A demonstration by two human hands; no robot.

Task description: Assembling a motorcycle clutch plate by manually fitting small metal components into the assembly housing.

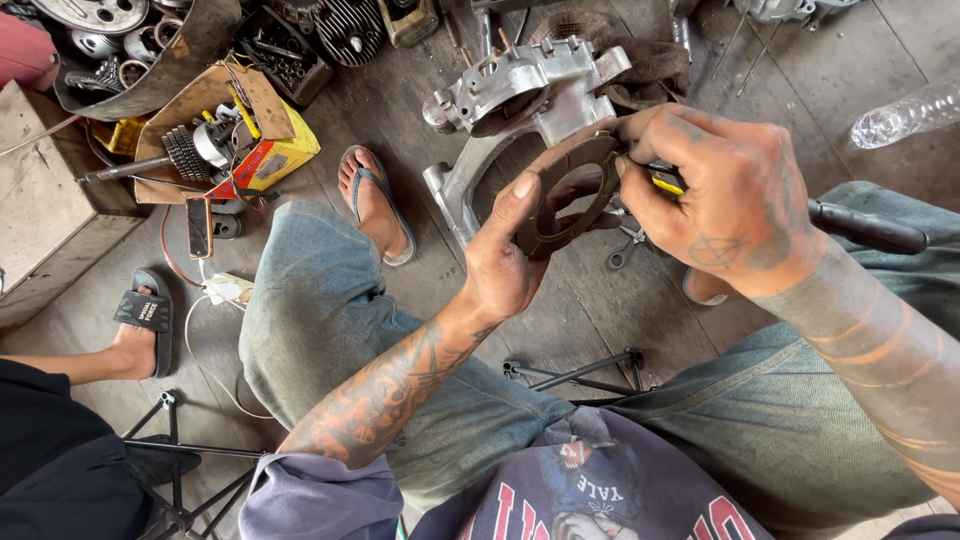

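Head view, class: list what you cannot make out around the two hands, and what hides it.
- Tool: working tip hidden behind the right hand.
- Ring: far rim covered by right fingers; lower edge by the left hand.
- Engine casing: lower part behind ring and hands.
- Bottle: cut off by the right edge.

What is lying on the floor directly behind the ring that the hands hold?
Behind the ring sits a grey metal engine casing on the wooden floor, a brown rag beyond it. Both hands and the ring cover the casing's lower right part.

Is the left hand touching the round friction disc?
Touching. The head view shows the left hand gripping the ring-shaped disc, thumb pressed on its rim.
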